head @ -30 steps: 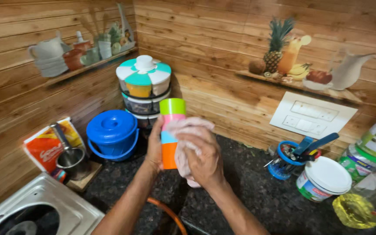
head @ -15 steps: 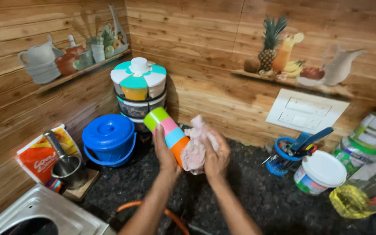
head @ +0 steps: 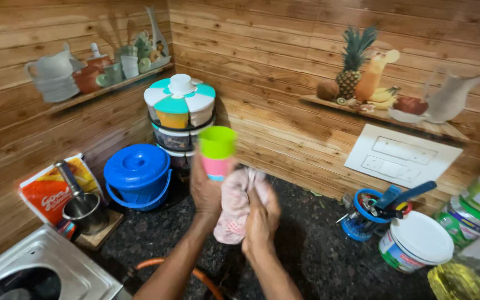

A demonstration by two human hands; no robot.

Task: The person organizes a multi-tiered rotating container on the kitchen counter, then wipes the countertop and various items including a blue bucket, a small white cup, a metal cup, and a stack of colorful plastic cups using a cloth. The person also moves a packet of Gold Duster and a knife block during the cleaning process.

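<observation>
My left hand [head: 205, 191] holds a stack of coloured plastic cups [head: 216, 151], green on top and pink below, upright above the dark counter [head: 318, 250]. My right hand [head: 261, 219] grips a pink cloth [head: 235, 205] pressed against the lower side of the cups. The lower cups are hidden behind my fingers and the cloth. Right behind the cups stands a round tiered spice container [head: 180, 116] with a white and teal lid.
A blue lidded bucket [head: 138, 175] stands left of the cups. A steel mortar with pestle [head: 83, 208] and an orange packet [head: 51, 189] are at far left, above a stove [head: 40, 272]. A white tub [head: 415, 241], a blue holder [head: 370, 214] and jars crowd the right.
The cups went from upright to tilted left and are upright again. The cloth has slid down from beside the stack to its lower part. The view has shifted slightly.
</observation>
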